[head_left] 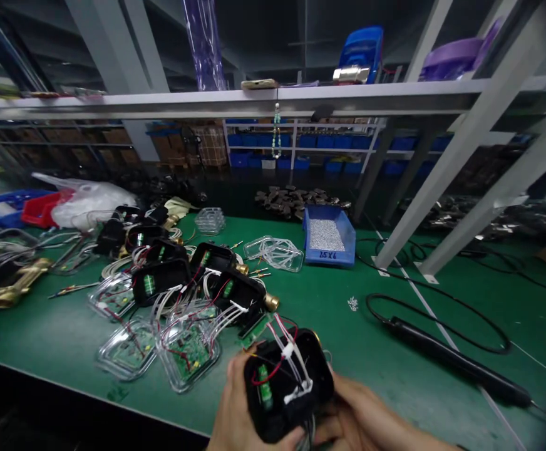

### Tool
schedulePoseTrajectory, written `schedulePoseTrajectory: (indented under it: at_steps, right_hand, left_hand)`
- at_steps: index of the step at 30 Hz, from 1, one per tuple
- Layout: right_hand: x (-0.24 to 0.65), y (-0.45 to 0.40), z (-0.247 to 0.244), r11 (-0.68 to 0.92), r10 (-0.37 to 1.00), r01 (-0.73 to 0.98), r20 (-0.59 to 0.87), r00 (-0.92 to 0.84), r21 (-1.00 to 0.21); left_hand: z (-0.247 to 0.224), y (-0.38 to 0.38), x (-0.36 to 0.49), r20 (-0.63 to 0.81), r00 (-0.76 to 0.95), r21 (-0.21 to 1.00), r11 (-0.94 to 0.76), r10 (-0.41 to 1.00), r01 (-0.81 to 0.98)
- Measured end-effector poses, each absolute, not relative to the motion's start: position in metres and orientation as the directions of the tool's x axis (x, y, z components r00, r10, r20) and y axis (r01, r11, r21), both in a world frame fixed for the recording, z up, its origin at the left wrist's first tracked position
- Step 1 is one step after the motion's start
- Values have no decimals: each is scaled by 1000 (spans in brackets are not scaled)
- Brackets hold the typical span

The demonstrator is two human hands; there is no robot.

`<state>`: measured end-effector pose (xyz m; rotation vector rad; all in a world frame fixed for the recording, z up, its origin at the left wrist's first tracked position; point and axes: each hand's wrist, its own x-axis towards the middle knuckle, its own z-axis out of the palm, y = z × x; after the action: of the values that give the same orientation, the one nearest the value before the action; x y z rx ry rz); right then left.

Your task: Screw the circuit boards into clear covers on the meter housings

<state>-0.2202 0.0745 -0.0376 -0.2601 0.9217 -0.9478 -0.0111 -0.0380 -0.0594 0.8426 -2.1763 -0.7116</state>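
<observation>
An open black housing [317, 369] is held between my two hands near the bottom centre, its inside facing up. Red and white wires and a green cylindrical part show inside it. My left hand [235, 401] grips its left side, thumb at the lower edge. Around the right and lower side are the fingers of my right hand [362, 410], close to the cables below. Similar black housings [163, 282] with brass fittings lie to the left, along with clear covers [127, 351] holding green circuit boards. A circuit board edge shows just behind the held housing.
A blue bin [329, 241] of small metal pieces stands behind, beside clear frames [275, 254]. At right lies a black corded tool [461, 363], near slanted metal posts [442, 156]. A shelf [301, 94] crosses above. Plastic bags and a red bin [42, 210] sit back left.
</observation>
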Motion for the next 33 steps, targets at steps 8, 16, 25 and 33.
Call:
schedulePoseTrajectory:
  at_steps: [8, 16, 25, 33]
  right_hand:
    - [-237, -2, -33, 482, -821, -224, -526, 222, -847]
    - [-322, -114, 0, 156, -987, -876, -28, -161, -457]
    - [-323, -186, -24, 152, -986, -970, 32, -161, -187]
    - [-322, -133, 11, 284, -958, -847, -90, -273, -449]
  left_hand:
    - [-39, -86, 3, 392, -620, 585, 705, -679, -402]
    - [-35, -102, 17, 285, -681, 620, 671, -675, -406]
    - [-25, -83, 27, 358, -543, 496, 647, -760, -579]
    - [5, -74, 6, 598, -431, 433, 725, -675, -535]
